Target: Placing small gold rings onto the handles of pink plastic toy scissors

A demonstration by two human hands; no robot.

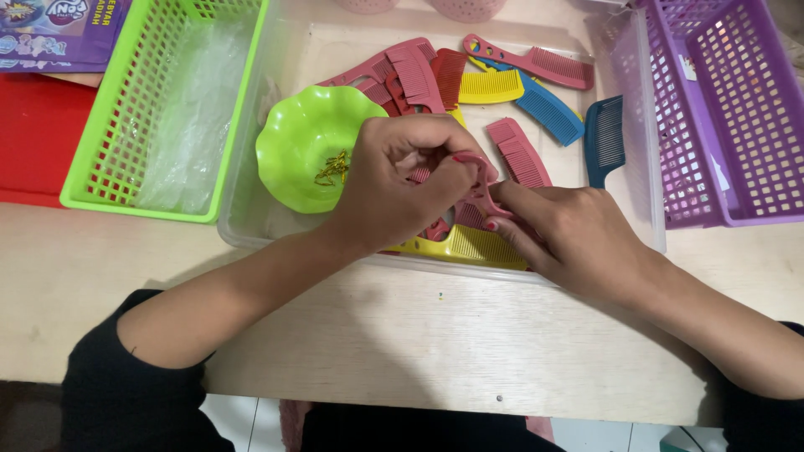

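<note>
Over a clear plastic tray (276, 238), my left hand (394, 180) and my right hand (578, 238) both grip one pink comb (479, 186) by its looped handle. The left fingers pinch the top of the loop; the right fingers hold the comb lower down. Under the hands lies a yellow comb (469, 247). Several more combs lie in the tray: pink ones (410, 75), a yellow one (490, 86), a blue one (548, 109) and a dark teal one (605, 138). A green scalloped bowl (306, 146) left of my hands holds small gold pieces (332, 169).
A green mesh basket (159, 109) with clear plastic bags stands at the left. A purple mesh basket (724, 109) stands at the right. A purple package (59, 33) lies at the far left corner. The tray rests on a pale wooden table (419, 335).
</note>
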